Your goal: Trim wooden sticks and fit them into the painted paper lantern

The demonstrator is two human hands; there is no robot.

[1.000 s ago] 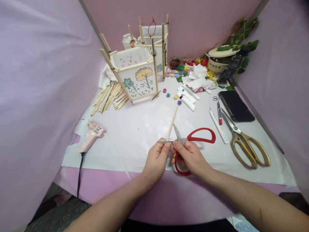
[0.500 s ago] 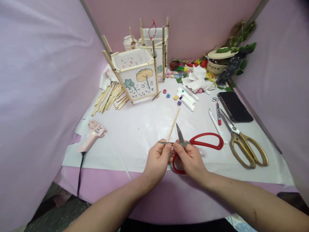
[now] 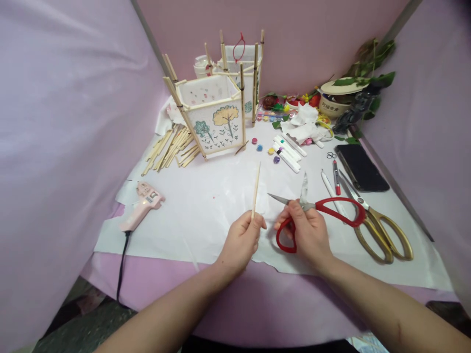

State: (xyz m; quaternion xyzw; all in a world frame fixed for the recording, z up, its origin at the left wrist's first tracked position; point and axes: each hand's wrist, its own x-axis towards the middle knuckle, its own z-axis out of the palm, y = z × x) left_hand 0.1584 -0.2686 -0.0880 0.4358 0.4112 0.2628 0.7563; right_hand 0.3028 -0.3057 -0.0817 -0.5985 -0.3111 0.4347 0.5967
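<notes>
Head view: two bare hands at the near middle, over a white sheet (image 3: 184, 211).
Left hand (image 3: 241, 240): thumb and fingers pinch the near end of a thin wooden stick (image 3: 256, 189), which points to the far side, leaning slightly right.
Right hand (image 3: 311, 235): closed around the red-handled scissors (image 3: 310, 206) near their pivot; the blades stand spread, one toward the stick, the other to the far side.
Gap between hands: new. Half a second ago they were together, a blade crossing the stick's near end; the scissors have since moved right.
Blade and stick: now apart, so blade work seems paused; the stick's gripped end is hidden, so any cut there cannot be told.
Around them: painted paper frame (image 3: 217, 130) and loose sticks (image 3: 171, 149) far left, pink glue gun (image 3: 142, 208) left, gold-handled scissors (image 3: 371, 214) right, partly covered in view by a red handle.
</notes>
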